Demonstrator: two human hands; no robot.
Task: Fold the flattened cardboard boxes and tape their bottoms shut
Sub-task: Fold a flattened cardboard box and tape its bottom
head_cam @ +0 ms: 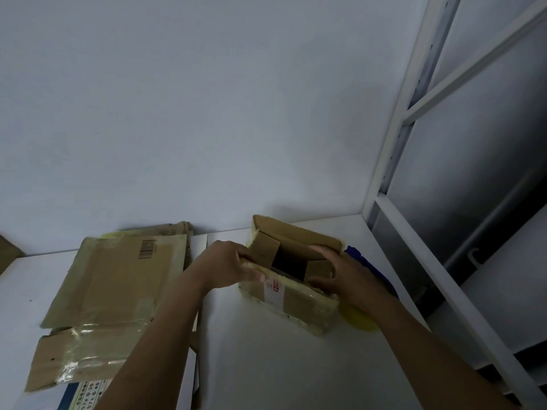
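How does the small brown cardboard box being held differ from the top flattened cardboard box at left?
The small box is opened into shape, flaps half folded; the flattened box lies flat. Left hand and right hand hold the small box; the flattened box is in neither. Both are brown, with glossy tape.

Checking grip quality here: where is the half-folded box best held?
Hold the box at its two short ends, one hand from each side, as the left hand and right hand do: the long far flap stands up and the end flaps fold inward.
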